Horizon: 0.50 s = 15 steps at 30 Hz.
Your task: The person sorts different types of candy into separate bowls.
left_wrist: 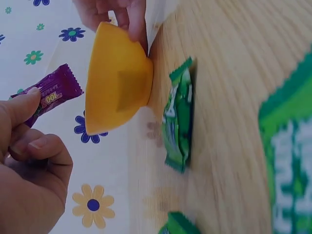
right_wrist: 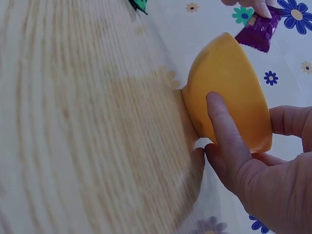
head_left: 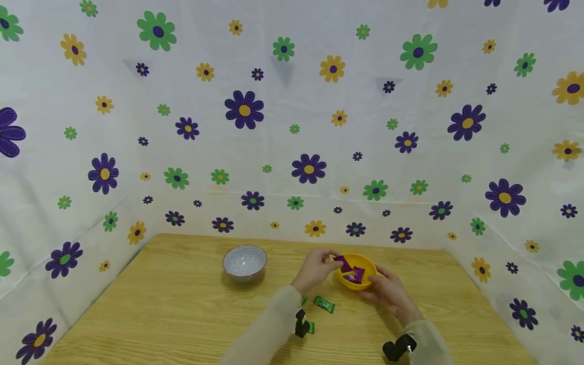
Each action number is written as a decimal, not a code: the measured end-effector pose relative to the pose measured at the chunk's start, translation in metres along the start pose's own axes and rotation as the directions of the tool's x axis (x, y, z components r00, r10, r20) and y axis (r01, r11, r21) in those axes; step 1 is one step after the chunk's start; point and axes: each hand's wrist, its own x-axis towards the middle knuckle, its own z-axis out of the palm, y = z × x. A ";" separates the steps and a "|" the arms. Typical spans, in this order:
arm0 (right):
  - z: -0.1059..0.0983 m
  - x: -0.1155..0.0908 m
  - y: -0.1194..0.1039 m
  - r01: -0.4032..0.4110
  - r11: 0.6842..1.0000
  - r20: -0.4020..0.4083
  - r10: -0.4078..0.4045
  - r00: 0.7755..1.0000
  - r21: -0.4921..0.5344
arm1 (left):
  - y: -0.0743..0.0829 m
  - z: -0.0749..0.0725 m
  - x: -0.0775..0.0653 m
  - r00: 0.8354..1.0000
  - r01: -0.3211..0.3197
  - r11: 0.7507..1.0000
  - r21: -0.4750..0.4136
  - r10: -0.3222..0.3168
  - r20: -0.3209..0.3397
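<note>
A purple-wrapped candy (left_wrist: 54,92) is pinched between the thumb and fingers of my left hand (head_left: 316,268), at the left rim of a yellow bowl (left_wrist: 117,83). Inside the bowl, more purple-wrapped candies (head_left: 358,275) show in the head view. My right hand (head_left: 392,294) grips the bowl's right side, with the thumb at the rim and fingers along the outer wall, as the right wrist view shows. Below the left hand, a green-wrapped candy (head_left: 324,304) lies on the table. Other green candies (head_left: 312,327) are partly hidden by the left wrist.
A pale patterned bowl (head_left: 245,262) with a reddish rim stands to the left on the wooden table (head_left: 173,304). Flower-printed white sheeting (head_left: 274,147) rises behind the table and on both sides. Black wrist cameras (head_left: 397,349) sit on the sleeves.
</note>
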 end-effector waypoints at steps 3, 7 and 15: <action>0.001 0.000 0.001 0.009 1.000 0.005 -0.009 1.000 -0.001 | 0.003 0.008 0.001 0.999 0.042 0.999 -0.030 -0.043 -0.013; 0.000 0.000 0.001 0.019 1.000 0.006 -0.019 1.000 0.002 | 0.005 0.018 0.002 0.998 0.053 0.999 -0.008 -0.054 -0.033; 0.000 -0.001 0.000 0.019 1.000 0.003 -0.019 1.000 0.003 | 0.002 0.024 0.003 0.998 0.016 0.976 0.216 -0.002 -0.068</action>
